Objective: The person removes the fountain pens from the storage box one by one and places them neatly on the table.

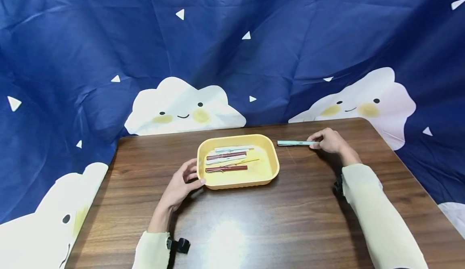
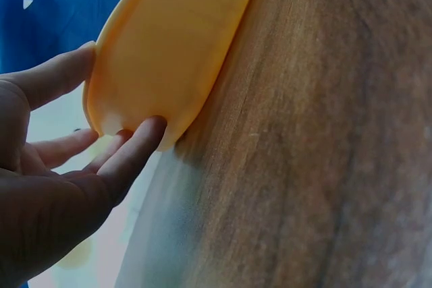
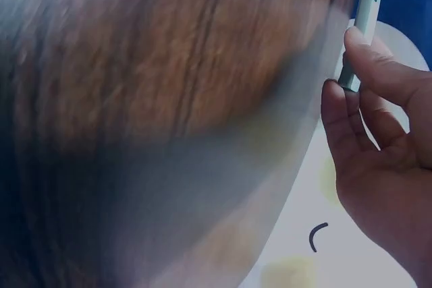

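A yellow tray [image 1: 270, 166] sits on the table, with several pens lying in it, among them a dark red pen [image 1: 227, 168] and a yellow one [image 1: 250, 162]. My left hand [image 1: 181, 182] holds the tray's left end, thumb at the near corner of the rim and fingers along the end wall. In the left wrist view the fingertips [image 2: 156, 125] press low on the tray wall [image 2: 169, 38]. Right of the tray, my right hand [image 1: 328, 141] pinches a pale mint pen [image 1: 292, 143] by its right end, thumb and fingers around it. The pen lies nearly level, pointing toward the tray.
The brown wooden table [image 1: 290, 220] has a rounded far right corner. A blue curtain [image 1: 232, 51] with white clouds hangs right behind its back edge. Glare shows on the near part of the table.
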`<act>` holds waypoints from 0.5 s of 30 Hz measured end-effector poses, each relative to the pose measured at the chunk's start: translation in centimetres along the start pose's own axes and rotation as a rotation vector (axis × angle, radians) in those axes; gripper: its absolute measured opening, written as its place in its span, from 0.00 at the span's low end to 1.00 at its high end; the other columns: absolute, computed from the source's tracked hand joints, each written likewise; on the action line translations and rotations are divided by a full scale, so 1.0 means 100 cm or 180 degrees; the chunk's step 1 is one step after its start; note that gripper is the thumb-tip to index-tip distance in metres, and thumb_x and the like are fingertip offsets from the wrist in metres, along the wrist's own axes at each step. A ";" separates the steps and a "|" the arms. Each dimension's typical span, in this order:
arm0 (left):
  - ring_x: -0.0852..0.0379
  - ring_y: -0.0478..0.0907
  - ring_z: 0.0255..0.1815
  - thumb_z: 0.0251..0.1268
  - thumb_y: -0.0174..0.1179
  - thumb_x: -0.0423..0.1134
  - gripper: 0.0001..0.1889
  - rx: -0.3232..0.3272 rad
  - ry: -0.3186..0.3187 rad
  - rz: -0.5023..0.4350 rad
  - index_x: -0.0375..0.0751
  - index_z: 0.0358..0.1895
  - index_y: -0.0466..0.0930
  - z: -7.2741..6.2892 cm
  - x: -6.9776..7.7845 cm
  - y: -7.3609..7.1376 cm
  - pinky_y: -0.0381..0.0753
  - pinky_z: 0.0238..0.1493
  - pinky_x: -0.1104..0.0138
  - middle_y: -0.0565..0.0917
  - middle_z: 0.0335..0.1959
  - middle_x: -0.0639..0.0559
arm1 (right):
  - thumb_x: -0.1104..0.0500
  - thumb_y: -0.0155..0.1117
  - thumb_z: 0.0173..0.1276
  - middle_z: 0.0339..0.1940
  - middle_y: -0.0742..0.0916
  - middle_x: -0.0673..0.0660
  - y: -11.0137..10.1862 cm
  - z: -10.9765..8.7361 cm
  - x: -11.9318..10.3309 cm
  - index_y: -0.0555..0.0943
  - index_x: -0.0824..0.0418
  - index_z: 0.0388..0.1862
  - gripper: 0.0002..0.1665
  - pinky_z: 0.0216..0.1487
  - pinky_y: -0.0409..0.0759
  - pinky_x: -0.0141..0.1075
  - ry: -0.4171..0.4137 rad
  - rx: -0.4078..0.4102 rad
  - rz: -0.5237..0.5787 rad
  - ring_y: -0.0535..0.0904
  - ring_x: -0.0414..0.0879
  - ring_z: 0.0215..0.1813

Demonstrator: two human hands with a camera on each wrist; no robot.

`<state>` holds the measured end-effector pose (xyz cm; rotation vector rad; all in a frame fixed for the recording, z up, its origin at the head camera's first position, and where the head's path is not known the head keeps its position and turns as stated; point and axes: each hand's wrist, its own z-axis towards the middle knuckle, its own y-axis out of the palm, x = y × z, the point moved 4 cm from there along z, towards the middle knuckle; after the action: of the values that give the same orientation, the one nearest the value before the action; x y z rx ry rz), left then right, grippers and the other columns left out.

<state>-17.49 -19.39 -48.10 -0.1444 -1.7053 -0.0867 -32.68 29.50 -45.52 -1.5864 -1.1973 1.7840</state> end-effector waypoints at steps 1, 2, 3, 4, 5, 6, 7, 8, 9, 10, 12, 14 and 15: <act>0.36 0.72 0.64 0.61 0.69 0.26 0.41 -0.0025 0.0001 -0.0011 0.36 0.77 0.59 0.000 0.000 0.000 0.80 0.50 0.69 0.72 0.66 0.31 | 0.63 0.76 0.61 0.36 0.90 0.58 0.000 -0.001 0.001 0.89 0.64 0.41 0.09 0.51 0.74 0.48 -0.0006 0.0003 -0.0004 0.78 0.52 0.44; 0.36 0.72 0.65 0.61 0.69 0.26 0.41 -0.0036 0.0004 -0.0016 0.36 0.77 0.59 0.000 -0.001 0.000 0.80 0.51 0.69 0.72 0.66 0.30 | 0.63 0.76 0.61 0.36 0.90 0.58 0.001 -0.001 0.002 0.89 0.64 0.40 0.09 0.52 0.74 0.49 -0.0008 0.0008 -0.0021 0.79 0.53 0.45; 0.36 0.72 0.64 0.61 0.69 0.26 0.42 -0.0032 0.0012 -0.0014 0.36 0.77 0.59 0.000 0.000 -0.001 0.80 0.51 0.69 0.72 0.66 0.30 | 0.63 0.76 0.61 0.37 0.90 0.58 0.001 0.000 0.003 0.89 0.64 0.40 0.09 0.53 0.75 0.51 -0.0016 0.0011 -0.0036 0.79 0.54 0.46; 0.36 0.72 0.64 0.61 0.69 0.26 0.42 -0.0006 0.0016 0.0002 0.36 0.77 0.59 -0.001 0.000 -0.002 0.80 0.51 0.69 0.72 0.66 0.31 | 0.63 0.76 0.61 0.38 0.90 0.59 0.003 0.001 0.003 0.89 0.63 0.40 0.09 0.54 0.75 0.52 -0.0032 0.0006 -0.0046 0.80 0.55 0.47; 0.36 0.73 0.64 0.61 0.69 0.26 0.41 0.0013 0.0025 0.0019 0.36 0.77 0.59 -0.001 0.000 -0.004 0.80 0.50 0.69 0.72 0.66 0.31 | 0.63 0.76 0.61 0.39 0.90 0.60 0.005 0.002 0.003 0.89 0.63 0.40 0.09 0.55 0.75 0.52 -0.0047 -0.0006 -0.0046 0.80 0.55 0.47; 0.36 0.73 0.64 0.61 0.69 0.26 0.41 0.0031 0.0038 0.0041 0.36 0.77 0.59 -0.002 0.001 -0.006 0.80 0.50 0.70 0.72 0.66 0.31 | 0.62 0.76 0.61 0.40 0.90 0.60 0.006 0.004 0.003 0.89 0.63 0.41 0.10 0.55 0.75 0.53 -0.0067 -0.0024 -0.0040 0.80 0.56 0.48; 0.36 0.73 0.64 0.61 0.69 0.26 0.41 0.0059 0.0044 0.0058 0.36 0.76 0.59 -0.002 0.002 -0.007 0.80 0.50 0.70 0.72 0.66 0.31 | 0.62 0.76 0.61 0.41 0.90 0.60 0.008 0.006 0.003 0.89 0.63 0.41 0.10 0.55 0.75 0.52 -0.0083 -0.0041 -0.0043 0.80 0.56 0.48; 0.36 0.73 0.64 0.61 0.69 0.26 0.41 0.0082 0.0051 0.0072 0.36 0.76 0.60 -0.003 0.002 -0.008 0.80 0.50 0.70 0.73 0.66 0.31 | 0.62 0.76 0.62 0.41 0.90 0.60 0.010 0.007 0.003 0.89 0.63 0.42 0.10 0.54 0.75 0.51 -0.0077 -0.0058 -0.0030 0.80 0.55 0.47; 0.36 0.73 0.64 0.61 0.69 0.26 0.41 0.0092 0.0051 0.0087 0.36 0.76 0.60 -0.003 0.002 -0.009 0.80 0.49 0.70 0.73 0.66 0.32 | 0.62 0.76 0.62 0.41 0.90 0.59 0.011 0.009 0.003 0.89 0.63 0.42 0.10 0.54 0.75 0.50 -0.0067 -0.0064 -0.0019 0.80 0.54 0.46; 0.36 0.73 0.64 0.61 0.69 0.26 0.41 0.0069 0.0050 0.0092 0.36 0.76 0.59 -0.003 0.002 -0.009 0.80 0.49 0.70 0.73 0.66 0.32 | 0.62 0.76 0.62 0.40 0.90 0.59 0.012 0.009 0.004 0.89 0.63 0.42 0.10 0.52 0.75 0.48 -0.0054 -0.0069 -0.0020 0.80 0.53 0.45; 0.36 0.72 0.64 0.61 0.69 0.27 0.42 -0.0012 0.0044 0.0053 0.36 0.77 0.58 -0.002 0.002 -0.007 0.80 0.50 0.69 0.72 0.67 0.31 | 0.63 0.76 0.61 0.38 0.90 0.58 0.011 0.009 0.007 0.89 0.64 0.42 0.10 0.49 0.74 0.45 0.0012 -0.0046 -0.0025 0.79 0.50 0.42; 0.36 0.72 0.64 0.61 0.70 0.28 0.42 -0.0049 0.0051 0.0031 0.35 0.77 0.58 -0.001 0.001 -0.004 0.80 0.51 0.69 0.71 0.67 0.31 | 0.63 0.76 0.61 0.37 0.89 0.58 0.009 0.008 0.010 0.89 0.65 0.42 0.11 0.48 0.74 0.43 0.0081 -0.0012 -0.0016 0.78 0.48 0.40; 0.36 0.72 0.64 0.61 0.70 0.28 0.42 -0.0062 0.0050 0.0018 0.35 0.77 0.58 -0.001 0.000 -0.003 0.80 0.51 0.69 0.71 0.67 0.31 | 0.63 0.76 0.61 0.37 0.89 0.58 0.009 0.007 0.011 0.88 0.65 0.42 0.11 0.47 0.74 0.43 0.0103 -0.0004 0.0000 0.78 0.47 0.40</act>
<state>-17.46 -19.71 -48.04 -0.1626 -1.6886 -0.1000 -33.39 29.71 -46.85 -1.6100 -1.1837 1.7513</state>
